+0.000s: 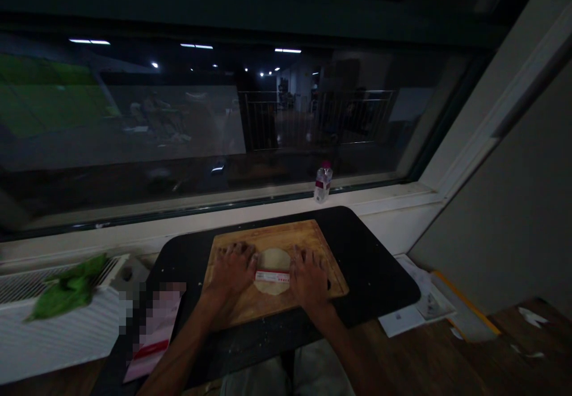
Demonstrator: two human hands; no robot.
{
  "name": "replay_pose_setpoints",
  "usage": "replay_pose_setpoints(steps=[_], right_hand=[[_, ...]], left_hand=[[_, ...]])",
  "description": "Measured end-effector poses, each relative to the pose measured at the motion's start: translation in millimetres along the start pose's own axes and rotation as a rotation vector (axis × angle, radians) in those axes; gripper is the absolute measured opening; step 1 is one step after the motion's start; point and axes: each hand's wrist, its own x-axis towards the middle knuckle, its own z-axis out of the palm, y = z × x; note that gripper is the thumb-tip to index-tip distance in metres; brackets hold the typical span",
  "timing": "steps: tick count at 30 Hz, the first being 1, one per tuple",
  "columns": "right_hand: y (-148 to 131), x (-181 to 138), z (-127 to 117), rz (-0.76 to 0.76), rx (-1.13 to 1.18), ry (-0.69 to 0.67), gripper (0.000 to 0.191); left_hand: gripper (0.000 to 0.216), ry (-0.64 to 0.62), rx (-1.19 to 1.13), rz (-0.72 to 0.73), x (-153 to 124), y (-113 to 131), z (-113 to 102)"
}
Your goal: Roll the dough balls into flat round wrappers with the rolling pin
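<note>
A round, flat sheet of dough [274,259] lies on a wooden cutting board [263,312]. Across its middle runs a narrow white-and-red stick or tube [271,276]; its exact kind is unclear. My left hand [234,267] lies over the left end, palm down, with its fingers stretched forward toward the board's far side. At the other end, my right hand [309,273] lies palm down with its fingers spread forward. Both ends of the tube are hidden beneath my hands. Dough shows above and below the tube.
The board rests on a black table [375,265] against the windowsill. A clear bottle with a pink cap [322,184] stands on the sill. A pink-and-white packet [156,336] lies left of my arm. Green cloth [69,286] drapes over a radiator [58,336]. Papers [420,301] lie right of the table.
</note>
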Motion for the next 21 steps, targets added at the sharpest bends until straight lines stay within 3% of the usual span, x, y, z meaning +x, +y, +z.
replay_pose_setpoints(steps=[8,21], right_hand=[[10,41,8,-0.060,0.055,0.004,0.051],[5,121,29,-0.148,0.082,-0.049,0.046]], left_hand=[[0.053,0.070,-0.057,-0.038,12,-10,20],[0.045,0.200,-0.126,0.063,27,-13,20]])
